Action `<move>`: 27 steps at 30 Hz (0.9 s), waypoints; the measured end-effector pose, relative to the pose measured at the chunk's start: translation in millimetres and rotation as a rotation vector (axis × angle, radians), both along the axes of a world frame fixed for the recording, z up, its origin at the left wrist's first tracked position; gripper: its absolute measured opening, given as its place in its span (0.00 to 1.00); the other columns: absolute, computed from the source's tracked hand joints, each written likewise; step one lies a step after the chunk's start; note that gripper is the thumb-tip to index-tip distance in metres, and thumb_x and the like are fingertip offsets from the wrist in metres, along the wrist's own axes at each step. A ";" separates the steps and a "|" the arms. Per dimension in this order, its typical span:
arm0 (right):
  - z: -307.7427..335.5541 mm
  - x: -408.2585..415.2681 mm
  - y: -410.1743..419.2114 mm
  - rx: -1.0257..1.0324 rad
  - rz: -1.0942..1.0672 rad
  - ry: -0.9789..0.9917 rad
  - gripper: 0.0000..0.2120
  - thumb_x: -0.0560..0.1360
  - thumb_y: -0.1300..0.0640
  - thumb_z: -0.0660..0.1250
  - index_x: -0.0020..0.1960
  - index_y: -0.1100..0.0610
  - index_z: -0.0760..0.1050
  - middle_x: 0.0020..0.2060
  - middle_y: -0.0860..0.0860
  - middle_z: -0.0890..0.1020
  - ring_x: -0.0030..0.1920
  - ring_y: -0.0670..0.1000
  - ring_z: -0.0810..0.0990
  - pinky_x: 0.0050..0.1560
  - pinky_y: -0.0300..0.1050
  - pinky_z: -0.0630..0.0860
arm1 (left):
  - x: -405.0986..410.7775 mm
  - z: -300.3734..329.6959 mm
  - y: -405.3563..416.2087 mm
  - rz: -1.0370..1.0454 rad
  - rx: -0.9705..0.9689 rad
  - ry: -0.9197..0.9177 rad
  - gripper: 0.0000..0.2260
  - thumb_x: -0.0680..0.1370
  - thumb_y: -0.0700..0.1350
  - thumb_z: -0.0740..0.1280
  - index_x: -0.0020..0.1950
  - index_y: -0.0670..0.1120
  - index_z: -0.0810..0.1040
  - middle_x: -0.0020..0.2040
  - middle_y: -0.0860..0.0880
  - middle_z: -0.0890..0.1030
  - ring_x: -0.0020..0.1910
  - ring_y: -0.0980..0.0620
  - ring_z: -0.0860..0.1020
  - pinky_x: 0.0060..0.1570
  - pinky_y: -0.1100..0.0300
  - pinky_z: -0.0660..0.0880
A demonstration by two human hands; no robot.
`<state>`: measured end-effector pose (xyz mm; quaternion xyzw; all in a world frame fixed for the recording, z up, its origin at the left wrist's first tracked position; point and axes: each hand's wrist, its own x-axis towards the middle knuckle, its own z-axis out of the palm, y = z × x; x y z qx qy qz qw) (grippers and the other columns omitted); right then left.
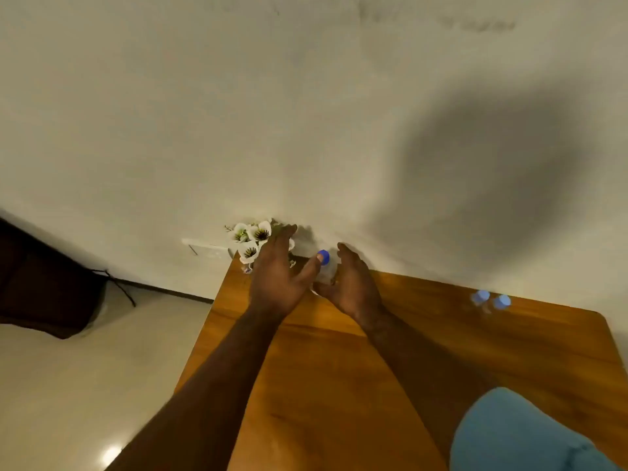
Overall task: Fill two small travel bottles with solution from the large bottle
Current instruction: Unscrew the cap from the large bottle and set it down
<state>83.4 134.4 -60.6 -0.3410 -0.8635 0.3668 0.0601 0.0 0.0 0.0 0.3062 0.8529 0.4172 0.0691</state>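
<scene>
The large clear bottle (328, 271) with a blue cap stands at the far edge of the wooden table (339, 375), close to the wall. My left hand (275, 282) reaches in from its left with straight fingers, and the thumb tip lies against the cap. My right hand (355, 283) is at the bottle's right side, palm turned toward it and fingers extended; its thumb sits by the bottle's base. Most of the bottle is hidden between the hands. Two small travel bottles (480, 299) (502, 303) with pale blue caps stand side by side at the far right of the table.
A small vase of white flowers (249, 237) stands at the table's far left corner, just behind my left hand. A dark object (44, 283) sits on the floor at left. My knee in blue jeans (516, 436) is at the near right.
</scene>
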 end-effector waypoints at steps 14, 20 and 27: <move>41.8 11.9 -8.1 0.108 -0.019 0.125 0.29 0.67 0.39 0.76 0.64 0.48 0.74 0.55 0.46 0.82 0.53 0.51 0.80 0.51 0.49 0.80 | -5.4 22.8 -21.3 -0.128 0.135 -0.263 0.46 0.66 0.76 0.69 0.79 0.56 0.64 0.76 0.55 0.70 0.74 0.55 0.70 0.71 0.46 0.73; 177.8 72.3 -0.2 0.235 0.117 0.209 0.34 0.68 0.36 0.75 0.69 0.48 0.73 0.57 0.42 0.81 0.54 0.45 0.79 0.54 0.33 0.70 | 26.7 104.4 -5.5 -0.440 0.139 -0.422 0.52 0.60 0.59 0.82 0.80 0.56 0.61 0.75 0.59 0.71 0.73 0.59 0.70 0.74 0.47 0.70; 354.4 164.7 -13.2 0.376 0.138 0.394 0.24 0.65 0.31 0.74 0.56 0.39 0.76 0.42 0.32 0.80 0.45 0.37 0.80 0.43 0.27 0.72 | 99.9 237.7 14.3 -0.672 0.260 -0.279 0.36 0.69 0.37 0.81 0.72 0.52 0.71 0.61 0.55 0.83 0.61 0.55 0.81 0.59 0.62 0.79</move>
